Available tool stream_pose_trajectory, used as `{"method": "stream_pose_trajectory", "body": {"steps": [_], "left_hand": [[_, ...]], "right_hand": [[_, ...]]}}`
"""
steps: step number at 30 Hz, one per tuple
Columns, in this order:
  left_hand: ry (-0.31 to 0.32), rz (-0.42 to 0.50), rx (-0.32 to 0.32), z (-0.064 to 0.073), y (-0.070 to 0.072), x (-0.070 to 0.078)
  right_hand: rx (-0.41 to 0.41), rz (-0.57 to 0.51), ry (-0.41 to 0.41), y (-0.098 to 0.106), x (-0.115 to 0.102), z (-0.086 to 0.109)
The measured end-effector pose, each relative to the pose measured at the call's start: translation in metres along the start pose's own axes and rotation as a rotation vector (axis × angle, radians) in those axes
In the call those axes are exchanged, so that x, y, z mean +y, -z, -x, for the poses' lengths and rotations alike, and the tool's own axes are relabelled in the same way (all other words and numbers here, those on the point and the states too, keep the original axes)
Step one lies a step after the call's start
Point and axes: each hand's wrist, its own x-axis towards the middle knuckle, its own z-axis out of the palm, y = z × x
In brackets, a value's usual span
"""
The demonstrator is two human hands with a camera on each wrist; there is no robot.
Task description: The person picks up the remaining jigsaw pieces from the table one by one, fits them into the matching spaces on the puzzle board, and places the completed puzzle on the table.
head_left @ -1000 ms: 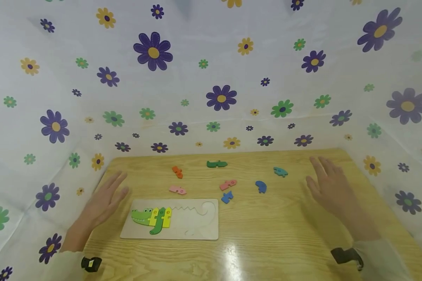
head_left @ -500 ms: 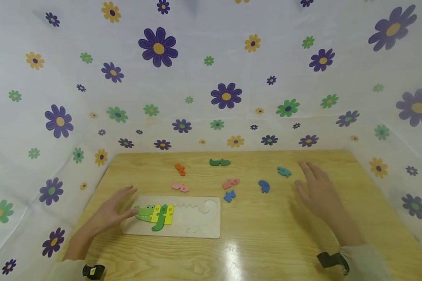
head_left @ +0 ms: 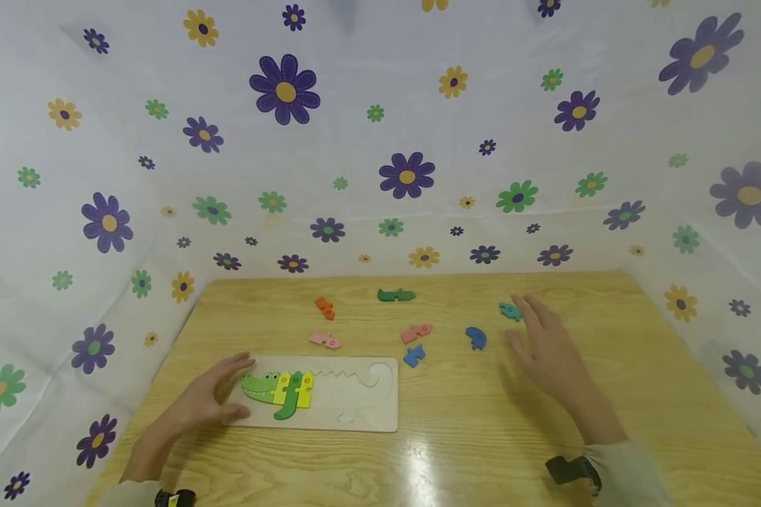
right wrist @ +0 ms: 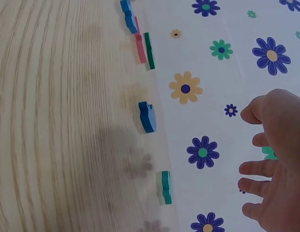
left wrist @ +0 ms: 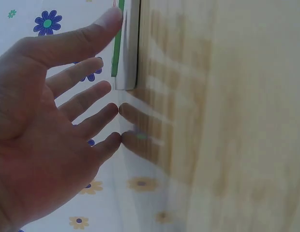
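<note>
A wooden crocodile puzzle board (head_left: 368, 412) lies on the table, with a green crocodile head (head_left: 258, 389), two yellow pieces and a green leg piece (head_left: 287, 405) set in its left half. My left hand (head_left: 203, 400) is at the board's left end, thumb and fingers spread around that end. In the left wrist view, the thumb (left wrist: 87, 41) overlaps the board's edge and the fingers are extended. My right hand (head_left: 548, 359) hovers at the right with loosely spread fingers, holding nothing. Its fingertips overlap a teal puzzle piece (head_left: 508, 310) in the head view.
Loose pieces lie behind and right of the board: orange (head_left: 325, 308), dark green (head_left: 396, 296), pale pink (head_left: 325, 341), darker pink (head_left: 416, 332), a blue one (head_left: 414, 355) and a curved blue one (head_left: 475, 338). Flower-printed white sheeting (head_left: 355, 141) walls the table's back and sides.
My left hand has come right and toward me, from beside the board to its left end. My right hand has moved left to the teal piece. The pieces lie as before.
</note>
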Motion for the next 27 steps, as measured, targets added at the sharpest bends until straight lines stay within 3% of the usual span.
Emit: {"method": "stream_pose_trajectory", "body": {"steps": [11,20,27], "left_hand": [[-0.018,-0.011,-0.031,-0.001,-0.003,-0.003],[-0.027,-0.060,-0.033,-0.001,-0.002,0.000],[0.019,-0.074,-0.056,0.000,-0.002,0.003]], "right_hand": [[-0.076,-0.073,-0.031,-0.018,-0.018,-0.009],[-0.091,-0.099,0.004,-0.045,-0.031,-0.023],[-0.101,-0.143,0.025,-0.067,-0.042,-0.033]]}}
